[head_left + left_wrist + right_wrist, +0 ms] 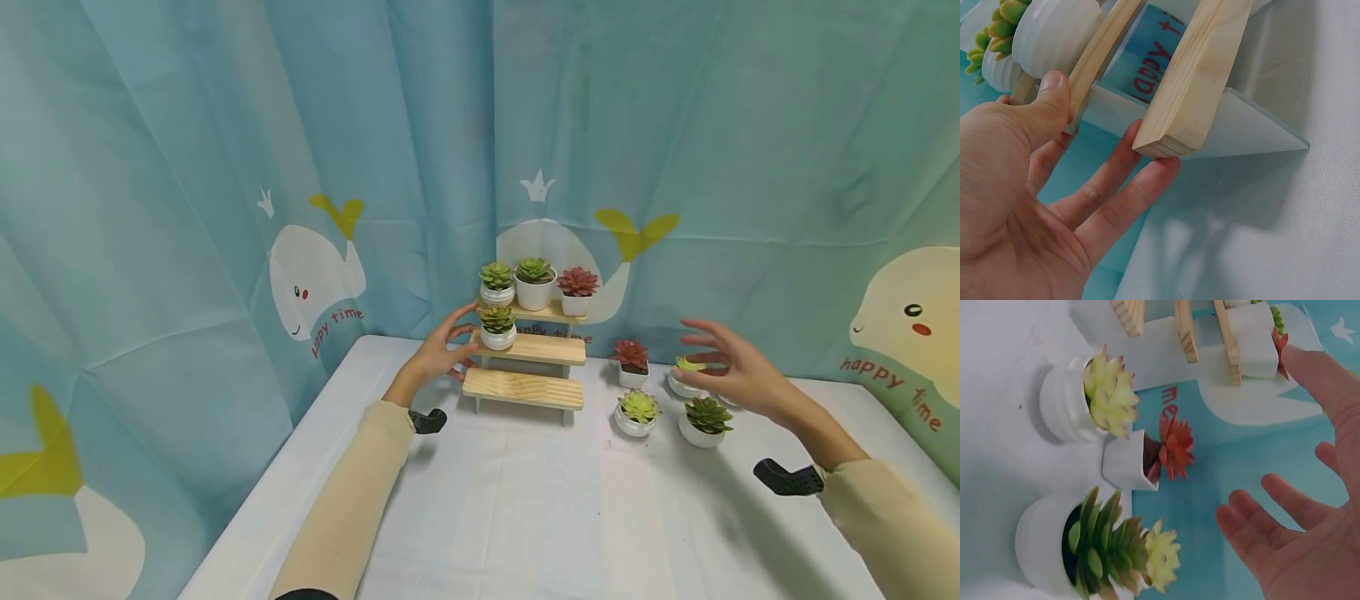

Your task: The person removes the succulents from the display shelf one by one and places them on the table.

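**Left hand at shelf end, right hand spread over loose pots**

Three-step wooden shelf (525,367) at the back of the white table (525,517), long axis running left-right across the view, against the whale curtain (225,208). Three potted succulents on the top step, one green succulent pot (498,327) at the left end of the middle step, bottom step bare.

Left hand (438,354) at the shelf's left end, fingers extended and only lightly bent; in the left wrist view thumb (1047,100) pressed on the end of a plank, fingertips (1154,172) touching under the end of the neighbouring plank. Touching the wood, not wrapped round anything; just beside the middle-step pot, no contact with it visible.

Right hand (731,367) hovering wide open, fingers spread, holding nothing. Directly over the pale yellow-green succulent pot (686,375); contact cannot be told. Below and toward the shelf: red succulent pot (632,362), light green succulent pot (637,414), dark green succulent pot (705,421).

Key relation: loose pots all right of the shelf, so right hand far nearer to them; left hand nearer to the steps. Open steps lie left of the right hand.
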`<action>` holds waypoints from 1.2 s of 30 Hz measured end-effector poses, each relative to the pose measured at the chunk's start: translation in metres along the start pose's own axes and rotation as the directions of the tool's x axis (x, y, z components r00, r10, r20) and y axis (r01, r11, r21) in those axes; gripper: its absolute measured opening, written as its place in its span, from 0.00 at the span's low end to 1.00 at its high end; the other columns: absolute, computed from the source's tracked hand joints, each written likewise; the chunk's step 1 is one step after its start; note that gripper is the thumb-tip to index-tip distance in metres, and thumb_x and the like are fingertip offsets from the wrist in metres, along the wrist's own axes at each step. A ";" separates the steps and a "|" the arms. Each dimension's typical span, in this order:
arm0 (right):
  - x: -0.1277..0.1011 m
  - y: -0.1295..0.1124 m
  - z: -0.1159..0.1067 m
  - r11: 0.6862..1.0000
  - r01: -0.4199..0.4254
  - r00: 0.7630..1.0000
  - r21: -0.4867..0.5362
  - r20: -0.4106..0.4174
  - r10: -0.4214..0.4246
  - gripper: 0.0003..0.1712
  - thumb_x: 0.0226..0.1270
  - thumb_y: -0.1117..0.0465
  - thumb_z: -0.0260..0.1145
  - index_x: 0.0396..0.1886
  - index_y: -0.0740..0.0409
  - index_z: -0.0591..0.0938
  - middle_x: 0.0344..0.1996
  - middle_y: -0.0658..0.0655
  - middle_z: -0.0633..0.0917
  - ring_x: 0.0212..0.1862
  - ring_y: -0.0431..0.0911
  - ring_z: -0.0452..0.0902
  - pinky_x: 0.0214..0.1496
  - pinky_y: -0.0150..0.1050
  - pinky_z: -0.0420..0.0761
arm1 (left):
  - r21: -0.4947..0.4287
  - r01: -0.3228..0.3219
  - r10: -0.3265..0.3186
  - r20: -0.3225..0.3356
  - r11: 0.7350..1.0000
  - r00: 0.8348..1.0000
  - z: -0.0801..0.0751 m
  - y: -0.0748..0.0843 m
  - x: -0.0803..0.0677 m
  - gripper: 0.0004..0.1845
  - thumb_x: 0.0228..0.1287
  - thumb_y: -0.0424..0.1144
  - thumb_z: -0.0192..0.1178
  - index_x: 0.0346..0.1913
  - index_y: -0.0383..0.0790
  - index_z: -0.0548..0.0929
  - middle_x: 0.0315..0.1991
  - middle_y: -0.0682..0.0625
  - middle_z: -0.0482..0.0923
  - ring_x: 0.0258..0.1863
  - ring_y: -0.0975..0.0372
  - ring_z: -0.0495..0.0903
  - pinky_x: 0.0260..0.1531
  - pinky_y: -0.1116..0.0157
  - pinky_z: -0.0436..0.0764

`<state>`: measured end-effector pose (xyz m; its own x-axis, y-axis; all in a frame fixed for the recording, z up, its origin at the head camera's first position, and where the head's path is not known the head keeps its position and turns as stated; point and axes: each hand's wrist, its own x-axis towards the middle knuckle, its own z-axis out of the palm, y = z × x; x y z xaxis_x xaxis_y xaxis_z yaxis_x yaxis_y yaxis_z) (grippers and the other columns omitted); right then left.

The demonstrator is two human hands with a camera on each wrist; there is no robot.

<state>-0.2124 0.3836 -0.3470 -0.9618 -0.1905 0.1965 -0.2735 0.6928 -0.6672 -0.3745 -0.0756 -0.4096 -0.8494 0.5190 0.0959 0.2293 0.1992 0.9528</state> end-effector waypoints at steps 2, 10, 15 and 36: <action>0.002 -0.002 0.001 1.000 0.006 1.000 -0.001 -0.004 -0.006 0.50 0.71 0.55 0.73 0.82 0.56 0.55 0.71 0.73 0.69 0.64 0.70 0.74 0.59 0.62 0.79 | -0.001 -0.002 0.002 0.003 1.000 1.000 0.000 0.000 0.000 0.41 0.77 0.42 0.61 0.82 0.67 0.52 0.80 0.39 0.55 0.43 0.35 0.85 0.36 0.43 0.87; 0.012 -0.012 0.007 0.998 0.055 0.998 0.039 -0.015 -0.055 0.47 0.71 0.56 0.73 0.82 0.55 0.58 0.71 0.71 0.71 0.64 0.68 0.74 0.59 0.59 0.80 | -0.003 0.010 -0.010 0.001 1.000 1.000 0.001 0.003 -0.001 0.41 0.76 0.43 0.62 0.82 0.68 0.52 0.80 0.40 0.56 0.43 0.36 0.85 0.35 0.47 0.88; 0.017 -0.019 0.013 0.995 0.086 0.996 0.052 -0.017 -0.085 0.46 0.70 0.57 0.74 0.81 0.53 0.60 0.70 0.71 0.72 0.63 0.68 0.75 0.59 0.64 0.77 | -0.007 0.010 -0.010 -0.001 1.000 1.000 0.001 0.004 -0.001 0.41 0.76 0.42 0.62 0.82 0.68 0.52 0.80 0.40 0.56 0.43 0.37 0.85 0.34 0.48 0.89; 0.046 -0.042 0.037 0.987 0.111 0.994 0.119 -0.007 -0.111 0.45 0.70 0.55 0.74 0.80 0.54 0.62 0.68 0.68 0.75 0.62 0.64 0.77 0.58 0.51 0.83 | 0.001 0.018 -0.018 -0.013 1.000 1.000 0.000 0.001 0.000 0.41 0.76 0.42 0.62 0.82 0.67 0.53 0.79 0.41 0.57 0.42 0.41 0.86 0.33 0.47 0.88</action>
<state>-0.2456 0.3201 -0.3365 -0.9255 -0.2613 0.2742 -0.3777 0.5800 -0.7218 -0.3744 -0.0749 -0.4089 -0.8595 0.5043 0.0831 0.2150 0.2093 0.9539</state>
